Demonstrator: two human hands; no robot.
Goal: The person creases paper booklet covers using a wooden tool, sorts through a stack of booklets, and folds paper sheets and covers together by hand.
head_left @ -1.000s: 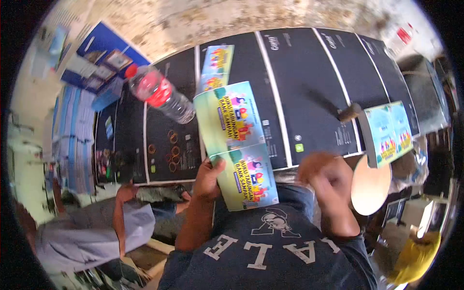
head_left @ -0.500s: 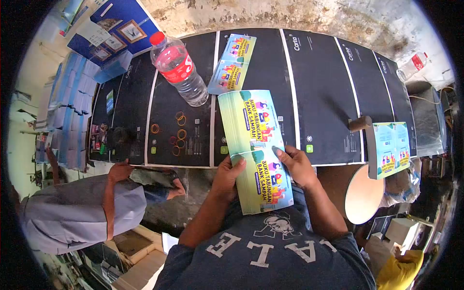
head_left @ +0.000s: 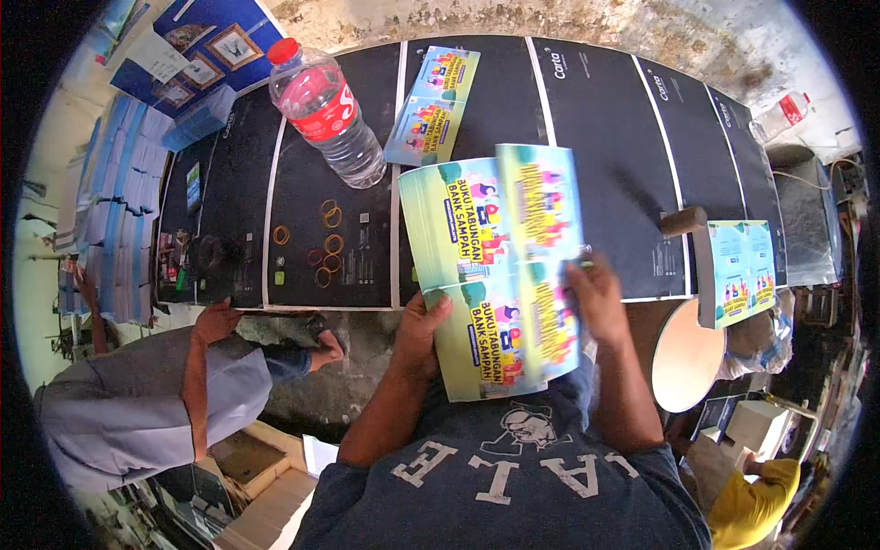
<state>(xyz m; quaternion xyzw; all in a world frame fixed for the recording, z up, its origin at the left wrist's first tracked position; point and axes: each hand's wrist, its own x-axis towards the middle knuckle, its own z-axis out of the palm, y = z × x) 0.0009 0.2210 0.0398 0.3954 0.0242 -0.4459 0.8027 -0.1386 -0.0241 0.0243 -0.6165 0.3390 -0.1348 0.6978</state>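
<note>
Head view: your left hand point(head_left: 422, 330) clamped the printed stack point(head_left: 449, 275), thumb on top, while your right hand point(head_left: 599, 295) pinched a blurred sheet point(head_left: 550, 266) by its edge!

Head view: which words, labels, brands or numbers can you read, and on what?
"BUKU TABUNGAN BANK SAMPAH": stack in the left hand; print lying beyond it.
"Carta": black tabletop.
"ALE": dark shirt, upside down; a neighbouring letter is partly hidden.
Too blurred or small: sheet by the right hand, bottle label, tabletop fine print, wall-board papers.
</note>
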